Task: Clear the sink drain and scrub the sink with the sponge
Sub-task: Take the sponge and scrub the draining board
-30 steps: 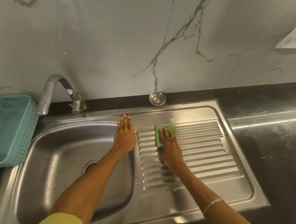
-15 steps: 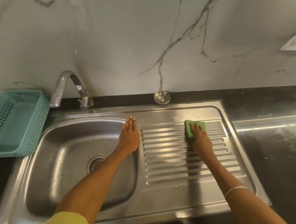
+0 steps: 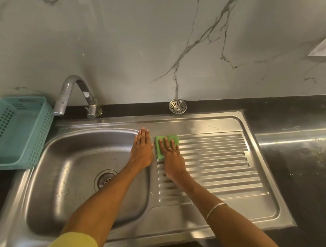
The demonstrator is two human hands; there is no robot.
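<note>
Beneath a marble wall [image 3: 133,48], the right grip [image 3: 172,157] presses open-fingered on the sponge [image 3: 166,139] on the sink drainboard [image 3: 218,158]; left grip [image 3: 141,150] lies flat, released.

You are looking at a sink [image 3: 197,124] of brushed stainless steel, gleaming, its drainboard [image 3: 218,158] ridged. The sponge [image 3: 159,150] is showing a coarse green weave. The basket [image 3: 41,135] is looking like matt perforated plastic, the counter [image 3: 307,180] glossy dark stone, the faucet [image 3: 67,89] dulled metal.

The basin [image 3: 74,158], drain [image 3: 105,180] in its floor, lies left of the drainboard [image 3: 218,158]. The tap [image 3: 73,93] stands behind it, the basket [image 3: 41,132] further left. The sponge [image 3: 159,141] lies on the drainboard's far left corner under the right hand [image 3: 172,157].
</note>
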